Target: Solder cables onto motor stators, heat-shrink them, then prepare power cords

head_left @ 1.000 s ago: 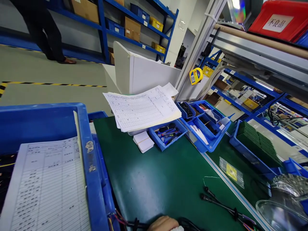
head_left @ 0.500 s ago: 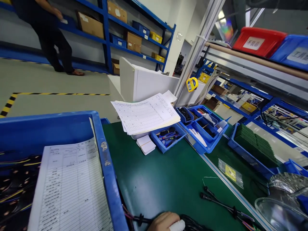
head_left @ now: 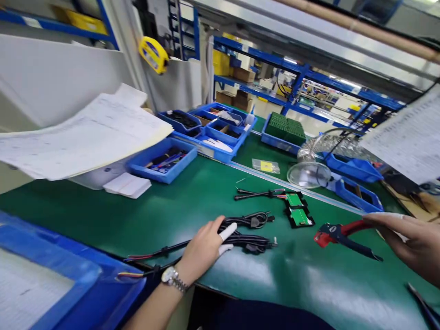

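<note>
My left hand (head_left: 205, 243), with white finger covers and a watch, is closed round coiled black cables (head_left: 245, 240) on the green bench. Their stripped ends, with red, blue and yellow wires, point left over the bench edge. At the right, my right hand (head_left: 410, 238) grips the red handle of a wire stripper (head_left: 338, 234), held over the bench with its head pointing left. Between the hands, farther back, lie green circuit boards (head_left: 299, 216) in a black frame with black leads (head_left: 259, 194) attached.
A blue crate (head_left: 85, 266) with papers stands at the lower left. Behind are a tool tray (head_left: 165, 160), a paper stack (head_left: 85, 133), parts bins (head_left: 220, 133) and a bin of green boards (head_left: 283, 133). Dark-handled pliers (head_left: 424, 305) lie at the lower right; a magnifier lens (head_left: 308, 174) stands behind.
The view has swung right and down. Both hands are now in view, with the right holding the wire stripper. My left hand, at the bottom edge before, shows fully on the cables.
</note>
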Available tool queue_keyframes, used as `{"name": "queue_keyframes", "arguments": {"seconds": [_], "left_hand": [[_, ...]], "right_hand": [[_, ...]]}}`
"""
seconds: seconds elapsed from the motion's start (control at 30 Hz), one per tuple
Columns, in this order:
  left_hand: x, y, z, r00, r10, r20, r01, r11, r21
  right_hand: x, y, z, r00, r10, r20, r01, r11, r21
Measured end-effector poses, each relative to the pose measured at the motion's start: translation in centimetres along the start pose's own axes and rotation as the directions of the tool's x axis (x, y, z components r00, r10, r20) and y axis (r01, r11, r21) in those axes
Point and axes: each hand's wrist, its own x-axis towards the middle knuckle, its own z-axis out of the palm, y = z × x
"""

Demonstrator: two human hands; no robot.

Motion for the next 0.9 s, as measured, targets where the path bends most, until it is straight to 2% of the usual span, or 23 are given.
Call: {"name": "queue_keyframes", "arguments": {"seconds": [0.1, 0.13, 0.23, 0.3, 0.37, 0.43, 0.57, 0.67, 0.8, 0.9], "left_hand": [[0.8, 0.7, -0.8, 0.993, 0.085, -0.085, -0.081, 0.995, 0.06], [0.9, 1.3, -0.9, 0.985, 0.116, -0.125, -0.108, 0.992, 0.073], [0.4, 4.3, -0.1, 0.946, 0.233, -0.227, -0.227, 0.973, 0.053], [-0.1, 6.7, 1.2, 0.934, 0.272, -0.231, -0.275, 0.961, 0.019], [-0.6, 9.0, 2.2, 0.95, 0.264, -0.169, -0.268, 0.963, -0.003], [-0.7, 11.1, 2.6, 0.958, 0.268, -0.104, -0.27, 0.963, -0.005], [0.1, 15.1, 1.5, 0.917, 0.396, -0.044, -0.398, 0.917, -0.027], [1.6, 17.7, 0.9, 0.931, 0.359, 0.063, -0.357, 0.933, -0.045], [4.1, 18.8, 1.0, 0.941, 0.273, 0.197, -0.27, 0.962, -0.047], [5.6, 18.5, 1.2, 0.951, 0.236, 0.201, -0.235, 0.972, -0.029]], "right_hand": [[-5.7, 3.2, 3.4, 0.999, 0.024, -0.039, -0.02, 0.994, 0.105], [-8.0, 4.4, 4.8, 0.993, 0.094, -0.066, -0.083, 0.985, 0.148], [-15.1, 8.0, 9.1, 0.953, 0.301, -0.041, -0.276, 0.914, 0.297], [-19.0, 9.8, 11.4, 0.914, 0.406, 0.006, -0.386, 0.865, 0.321], [-21.6, 10.6, 12.7, 0.884, 0.456, 0.104, -0.464, 0.824, 0.326], [-22.5, 10.7, 13.0, 0.866, 0.455, 0.208, -0.5, 0.807, 0.315], [-21.4, 10.0, 12.9, 0.865, 0.381, 0.327, -0.468, 0.849, 0.248], [-20.6, 10.1, 13.3, 0.876, 0.301, 0.377, -0.392, 0.9, 0.192], [-20.3, 10.7, 13.6, 0.889, 0.213, 0.406, -0.309, 0.932, 0.189], [-19.5, 10.3, 12.6, 0.898, 0.197, 0.393, -0.266, 0.956, 0.128]]}}
